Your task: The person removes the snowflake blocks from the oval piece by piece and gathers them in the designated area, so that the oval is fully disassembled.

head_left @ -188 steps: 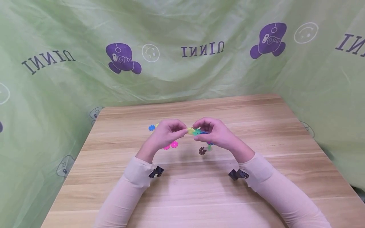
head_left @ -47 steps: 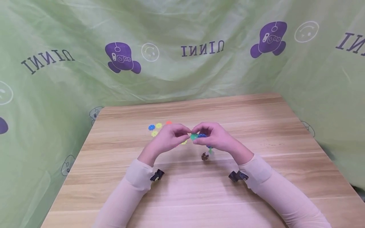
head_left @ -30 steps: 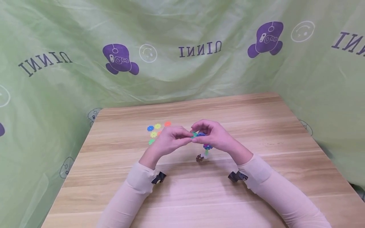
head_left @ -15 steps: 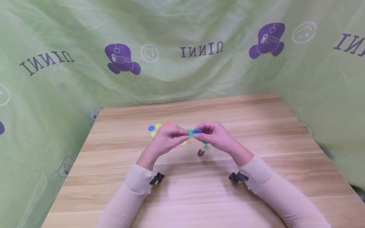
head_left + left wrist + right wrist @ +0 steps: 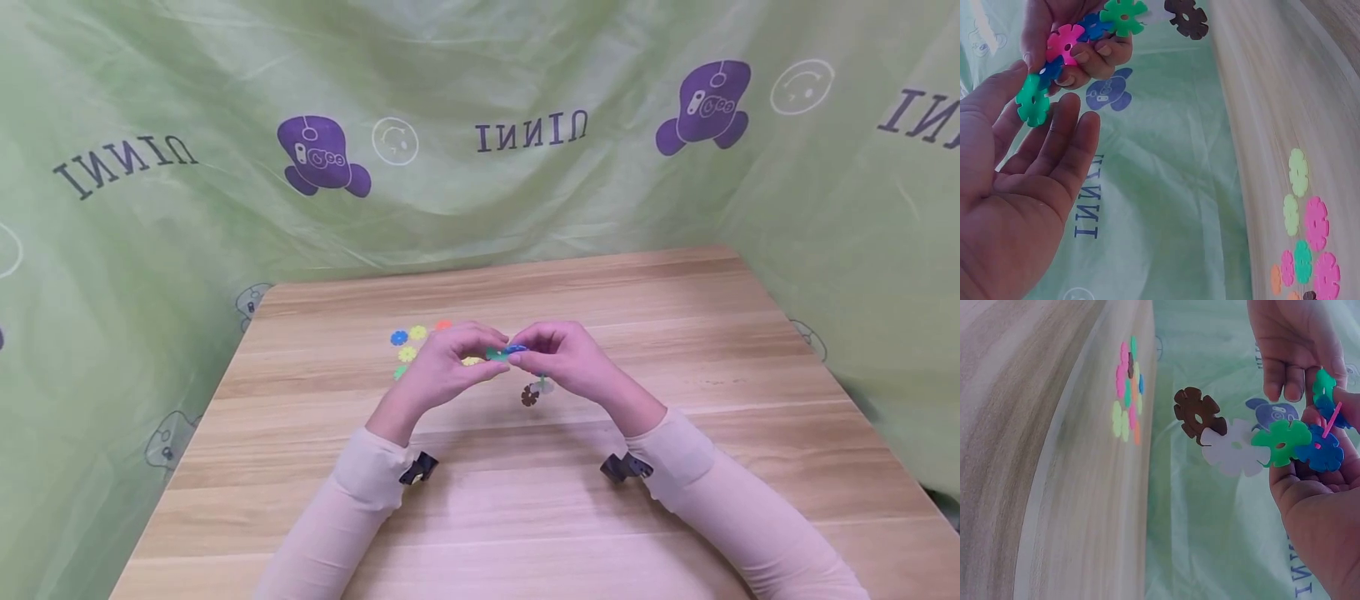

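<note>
Since half a second ago the chain of discs has been lowered a little, so that its brown end disc [image 5: 529, 397] hangs nearer the table [image 5: 525, 517]. The chain [image 5: 1254, 440] is held in the air above the middle of the table by the right hand [image 5: 564, 364], whose fingers are curled round its blue and pink discs; green, white and brown discs are seen hanging free from that grip. A teal disc [image 5: 1033, 100] is pinched between thumb and fingertips of the left hand [image 5: 442, 371], its remaining fingers held nearly straight, and is pressed against the blue disc [image 5: 1052, 67] at the chain's near end. Whether the notches are fully seated cannot be told. By judgement, several discs are already joined and this one is being added; much is left, since loose discs [image 5: 408, 346] are still spread on the table beyond the left hand.
</note>
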Tool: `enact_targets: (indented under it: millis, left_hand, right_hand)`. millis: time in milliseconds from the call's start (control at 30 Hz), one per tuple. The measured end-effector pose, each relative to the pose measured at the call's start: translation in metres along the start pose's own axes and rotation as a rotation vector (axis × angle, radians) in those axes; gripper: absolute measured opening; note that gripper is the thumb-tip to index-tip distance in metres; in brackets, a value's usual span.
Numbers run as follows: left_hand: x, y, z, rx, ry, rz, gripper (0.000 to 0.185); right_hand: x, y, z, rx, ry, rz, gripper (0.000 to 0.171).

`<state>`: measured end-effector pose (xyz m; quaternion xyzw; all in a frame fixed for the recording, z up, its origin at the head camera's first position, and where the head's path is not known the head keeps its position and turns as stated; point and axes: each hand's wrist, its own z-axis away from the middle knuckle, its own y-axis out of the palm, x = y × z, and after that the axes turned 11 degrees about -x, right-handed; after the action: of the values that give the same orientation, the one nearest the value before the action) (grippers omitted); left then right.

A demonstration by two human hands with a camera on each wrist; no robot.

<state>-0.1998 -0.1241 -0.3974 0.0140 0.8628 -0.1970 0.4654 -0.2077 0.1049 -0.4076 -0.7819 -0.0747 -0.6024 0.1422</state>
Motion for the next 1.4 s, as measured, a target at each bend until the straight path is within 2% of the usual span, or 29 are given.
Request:
enact_targets:
  millis: [433,667,967,1267,1400]
  left_hand:
    - [0.0007,0.001,-0.0018,-0.008,0.073,-0.077,0.018]
    - [-0.0016,0.0013,-0.002,0.004,0.039,-0.09,0.017]
    - [-0.0007,-0.0001,-0.0013,0.016,0.017,-0.088,0.017]
    - [0.0022,-0.0029,-0.0007,0.029,0.104,-0.119,0.017]
    - [0.0034,-0.0048,-0.0002,0.038,0.107,-0.154,0.02]
  right_hand:
    - [0.0004,-0.0012,0.0011,-0.011,-0.001,0.015,0.015]
    - [0.001,-0.0011,0.0017,-0.003,0.018,0.01,0.014]
    - [0.0013,-0.0003,0.0019,0.01,-0.01,0.022,0.014]
    - [-0.0014,-0.001,0.0011,-0.002,-0.027,0.078,0.012]
    - [-0.0013,-0.0013,0.0005,-0.003,-0.028,0.066,0.012]
